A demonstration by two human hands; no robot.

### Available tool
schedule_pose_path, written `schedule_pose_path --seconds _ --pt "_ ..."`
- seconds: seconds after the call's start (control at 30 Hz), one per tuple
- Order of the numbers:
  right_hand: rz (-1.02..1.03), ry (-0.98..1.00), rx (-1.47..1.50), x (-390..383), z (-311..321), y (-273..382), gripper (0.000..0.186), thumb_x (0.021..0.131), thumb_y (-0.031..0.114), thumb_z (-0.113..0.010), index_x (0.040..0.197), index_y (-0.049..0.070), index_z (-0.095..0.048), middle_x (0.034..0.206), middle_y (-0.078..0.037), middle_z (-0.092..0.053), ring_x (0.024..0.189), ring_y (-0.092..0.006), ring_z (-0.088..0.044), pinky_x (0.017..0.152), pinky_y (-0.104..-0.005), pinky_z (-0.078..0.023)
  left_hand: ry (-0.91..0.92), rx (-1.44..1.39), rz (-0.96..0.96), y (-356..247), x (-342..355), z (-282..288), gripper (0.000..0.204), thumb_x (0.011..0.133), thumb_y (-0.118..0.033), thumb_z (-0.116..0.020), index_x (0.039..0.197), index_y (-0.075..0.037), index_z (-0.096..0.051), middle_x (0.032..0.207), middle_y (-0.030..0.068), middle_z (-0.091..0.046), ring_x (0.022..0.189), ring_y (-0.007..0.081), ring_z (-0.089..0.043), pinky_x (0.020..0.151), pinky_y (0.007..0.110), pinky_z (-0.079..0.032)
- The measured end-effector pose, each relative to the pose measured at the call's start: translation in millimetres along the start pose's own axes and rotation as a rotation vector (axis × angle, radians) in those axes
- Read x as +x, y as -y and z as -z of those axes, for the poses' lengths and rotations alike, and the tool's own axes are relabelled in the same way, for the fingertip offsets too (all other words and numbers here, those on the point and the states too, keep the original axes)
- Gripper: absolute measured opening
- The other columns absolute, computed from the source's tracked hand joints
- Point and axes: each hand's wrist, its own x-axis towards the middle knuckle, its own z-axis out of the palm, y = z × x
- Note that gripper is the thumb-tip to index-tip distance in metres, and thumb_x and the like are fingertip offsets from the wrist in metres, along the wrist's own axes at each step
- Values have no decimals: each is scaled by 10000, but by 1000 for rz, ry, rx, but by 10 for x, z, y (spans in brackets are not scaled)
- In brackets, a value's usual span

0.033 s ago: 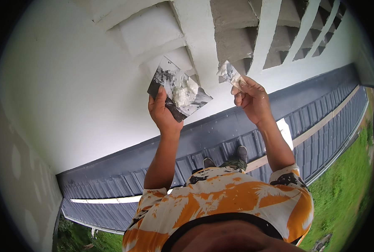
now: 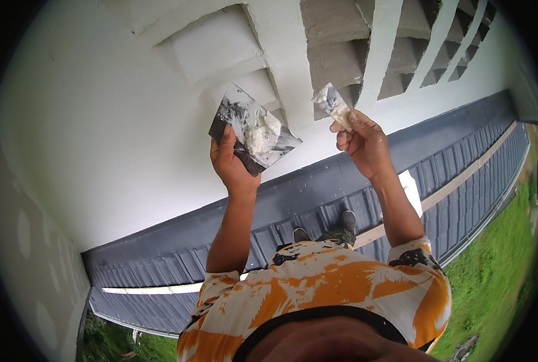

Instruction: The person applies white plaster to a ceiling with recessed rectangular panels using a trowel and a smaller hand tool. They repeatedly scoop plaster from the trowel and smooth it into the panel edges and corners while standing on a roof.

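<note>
My left hand [image 2: 233, 161] grips a flat, dark rectangular plate [image 2: 229, 111] by its lower left edge, thumb on top. A lump of white putty [image 2: 263, 135] sits on the plate, with smears around it. In my right hand [image 2: 365, 142], a small putty knife [image 2: 334, 101] is pinched between thumb and fingers. White putty coats its tip and part of its blade. Both tools are held up in front of the white wall [image 2: 118, 127], the knife apart from the plate and to its right.
Square recesses [image 2: 338, 57] open in the wall, bare grey on the right, and a whitened recess [image 2: 217, 42] lies above the plate. My feet [image 2: 348, 221] stand on a dark ribbed roof [image 2: 178, 259] crossed by a wooden batten [image 2: 468, 172]. Grass [image 2: 492, 271] lies beyond the roof edge.
My left hand and the plate have shifted slightly left. The putty knife has tilted a little and risen slightly in my right hand.
</note>
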Motion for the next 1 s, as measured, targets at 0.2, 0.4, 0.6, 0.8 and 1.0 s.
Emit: schedule_pose_path --seconds 0.2,0.4,0.6,0.8,1.0 --pt "120 -15 -155 69 97 211 279 1004 143 -531 1159 -58 -645 940 -149 -695 690 -155 -659 589 -262 -525 126 184 -283 -890 523 -244 368 953 -167 -577 1269 14 -528 1201 105 -614 1079 226 -620 927 390 -520" --pt "937 -201 -754 617 209 394 210 910 52 -633 1106 5 -692 884 -129 -676 703 -207 -684 607 -297 -546 233 437 -859 -2175 1571 -736 403 946 -212 -607 1235 63 -548 1242 140 -578 1107 271 -587 936 398 -507" --pt "1413 -516 -1783 1259 273 847 286 840 104 -717 1121 90 -662 910 -121 -686 633 -260 -678 523 -323 -550 347 665 -918 -2724 2290 -794 512 947 -260 -613 1297 96 -498 1315 181 -523 1179 280 -540 985 399 -471" --pt "1541 -598 -1992 1747 295 1133 440 833 78 -686 1257 121 -578 969 -163 -691 620 -247 -689 484 -333 -549 393 677 -1017 -2714 2426 -766 574 952 -314 -604 1306 120 -478 1339 193 -511 1181 296 -538 986 403 -462" --pt "1692 -587 -2057 1712 211 1250 291 802 96 -638 1090 53 -643 864 -129 -653 685 -249 -694 523 -347 -565 244 761 -1238 -2649 2329 -765 581 951 -371 -611 1215 141 -535 1230 195 -569 1070 263 -581 917 369 -503"
